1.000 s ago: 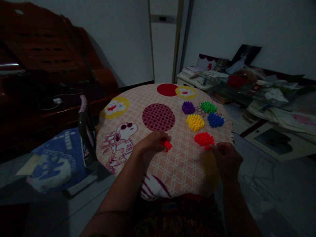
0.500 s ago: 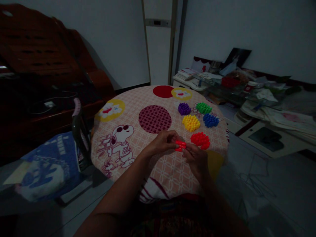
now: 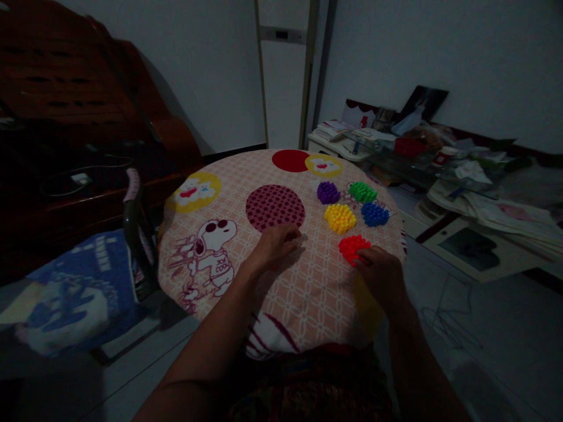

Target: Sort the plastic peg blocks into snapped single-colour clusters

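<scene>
Five heaps of small plastic pegs lie on a round table (image 3: pixel 308 293) with a cartoon-print cloth: purple (image 3: pixel 328 192), green (image 3: pixel 363 191), yellow (image 3: pixel 340 217), blue (image 3: pixel 375 214) and red (image 3: pixel 352 246). My right hand (image 3: pixel 382 276) rests at the near edge of the red heap, fingers curled against it; what they hold is hidden. My left hand (image 3: pixel 276 245) lies on the cloth left of the red heap, fingers curled down, with nothing visible in them.
A dark wooden sofa (image 3: pixel 65 117) stands at the left, with a blue printed cloth (image 3: pixel 65 281) on a seat below it. A low cluttered table (image 3: pixel 440 158) with papers and boxes stands at the right. A white door (image 3: pixel 284 76) is behind the table.
Half a second ago both hands held red pegs together above the cloth. Now the hands are apart: the right one has gone to the red heap, the left one has dropped to the cloth.
</scene>
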`<act>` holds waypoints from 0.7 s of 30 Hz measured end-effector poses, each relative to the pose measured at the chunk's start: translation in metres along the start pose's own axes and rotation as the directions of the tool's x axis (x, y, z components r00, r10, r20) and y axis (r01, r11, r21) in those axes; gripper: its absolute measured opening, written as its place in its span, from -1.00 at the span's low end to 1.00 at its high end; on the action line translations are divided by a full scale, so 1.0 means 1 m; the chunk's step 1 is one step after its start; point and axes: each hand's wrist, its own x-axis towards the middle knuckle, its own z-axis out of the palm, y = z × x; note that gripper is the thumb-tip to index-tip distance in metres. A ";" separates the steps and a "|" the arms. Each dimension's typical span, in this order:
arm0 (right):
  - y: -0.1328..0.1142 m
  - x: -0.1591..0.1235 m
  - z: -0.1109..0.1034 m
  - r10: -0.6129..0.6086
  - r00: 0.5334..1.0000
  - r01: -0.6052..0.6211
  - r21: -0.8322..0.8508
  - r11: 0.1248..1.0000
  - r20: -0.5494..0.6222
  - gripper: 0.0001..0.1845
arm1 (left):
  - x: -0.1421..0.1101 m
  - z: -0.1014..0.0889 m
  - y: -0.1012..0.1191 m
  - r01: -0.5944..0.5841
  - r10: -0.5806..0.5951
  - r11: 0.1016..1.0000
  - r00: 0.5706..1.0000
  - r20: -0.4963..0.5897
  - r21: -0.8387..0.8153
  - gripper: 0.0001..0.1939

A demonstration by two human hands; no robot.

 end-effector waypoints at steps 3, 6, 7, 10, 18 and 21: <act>0.006 -0.001 0.008 -0.027 0.998 0.034 -0.109 0.994 0.058 -0.81 | -0.002 -0.009 -0.006 0.038 -0.041 0.989 0.999 0.018 0.140 -0.77; 0.008 0.000 0.014 -0.053 0.996 0.064 -0.157 0.986 0.072 -0.81 | -0.006 -0.016 -0.012 0.057 -0.067 0.978 0.997 0.046 0.200 -0.78; 0.008 0.000 0.015 -0.059 0.996 0.070 -0.162 0.984 0.071 -0.81 | -0.007 -0.018 -0.014 0.062 -0.078 0.975 0.995 0.064 0.212 -0.77; 0.009 0.001 0.016 -0.065 0.996 0.075 -0.175 0.982 0.061 -0.81 | -0.010 -0.023 -0.022 0.080 -0.112 0.971 0.985 0.135 0.226 -0.70; 0.008 -0.002 0.019 -0.033 0.999 0.033 -0.196 0.980 0.003 -0.84 | -0.013 -0.026 -0.021 0.114 -0.147 0.981 0.963 0.224 0.154 -0.82; 0.005 -0.003 0.016 -0.017 1.000 0.014 -0.152 0.988 -0.022 -0.84 | -0.013 -0.025 -0.019 0.106 -0.140 0.984 0.959 0.245 0.146 -0.87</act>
